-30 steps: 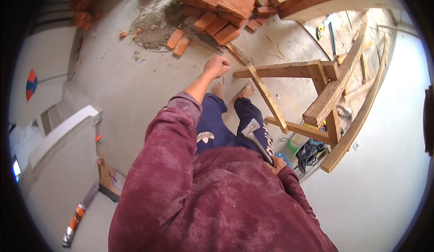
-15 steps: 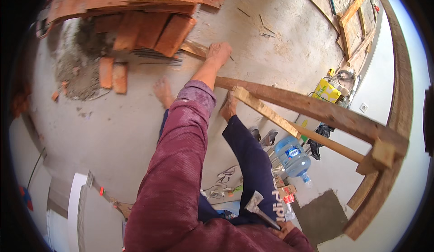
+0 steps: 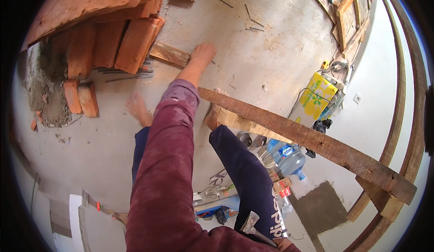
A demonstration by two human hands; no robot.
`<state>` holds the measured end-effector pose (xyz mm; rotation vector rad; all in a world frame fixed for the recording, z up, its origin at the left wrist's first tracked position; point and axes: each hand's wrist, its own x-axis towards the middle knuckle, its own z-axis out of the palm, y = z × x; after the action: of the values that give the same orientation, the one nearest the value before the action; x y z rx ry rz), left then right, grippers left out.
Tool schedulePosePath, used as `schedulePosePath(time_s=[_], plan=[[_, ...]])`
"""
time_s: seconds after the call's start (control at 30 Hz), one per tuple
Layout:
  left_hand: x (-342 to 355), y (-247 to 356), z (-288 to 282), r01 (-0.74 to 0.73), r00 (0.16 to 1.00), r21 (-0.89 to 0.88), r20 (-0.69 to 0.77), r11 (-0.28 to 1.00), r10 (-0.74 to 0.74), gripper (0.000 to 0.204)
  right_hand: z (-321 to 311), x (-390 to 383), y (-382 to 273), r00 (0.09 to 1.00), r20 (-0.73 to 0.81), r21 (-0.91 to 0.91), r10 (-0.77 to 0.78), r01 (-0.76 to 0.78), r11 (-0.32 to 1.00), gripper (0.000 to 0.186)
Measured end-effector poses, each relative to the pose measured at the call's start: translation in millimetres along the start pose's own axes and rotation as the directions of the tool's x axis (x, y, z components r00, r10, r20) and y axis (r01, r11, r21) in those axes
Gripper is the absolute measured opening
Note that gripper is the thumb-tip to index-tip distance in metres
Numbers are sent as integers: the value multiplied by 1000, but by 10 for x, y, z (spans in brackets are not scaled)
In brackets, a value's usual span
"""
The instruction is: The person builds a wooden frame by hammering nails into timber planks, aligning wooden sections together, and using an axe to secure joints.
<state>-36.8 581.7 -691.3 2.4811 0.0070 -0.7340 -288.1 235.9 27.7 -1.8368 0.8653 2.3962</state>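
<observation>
My left hand reaches out at the end of a maroon sleeve, its fingers closed at the end of a short wooden piece. The wood runs left from the fist toward a stack of red bricks; the hand and wrist cover its other end. A thin dark tip shows beside the knuckles. Low in the picture, by my right thigh, my right hand is closed round the handle of a hammer. A long brown beam slants from below my left wrist to the right, with a paler batten under it.
Two loose bricks stand beside a mortar heap. Long nails lie on the floor. A blue water jug, a yellow box and cables are to the right. A wooden frame lies at the far right.
The view has shifted, so the bricks and my left hand sit further left. The left hand stays at the wooden piece. The hammer has sunk lower by my thigh, still in my right hand.
</observation>
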Motion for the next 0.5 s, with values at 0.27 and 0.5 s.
schedulePosePath(time_s=[0.27, 0.5], plan=[[-128, -299, -84, -103, 984, 109, -136, 989, 117, 28, 77, 69, -207, 951, -51, -80, -305, 301, 950, 37], [-2079, 393, -2040, -126, 950, -526, -307, 841, -50, 23, 161, -262, -851, 956, -138, -112, -261, 247, 963, 44]])
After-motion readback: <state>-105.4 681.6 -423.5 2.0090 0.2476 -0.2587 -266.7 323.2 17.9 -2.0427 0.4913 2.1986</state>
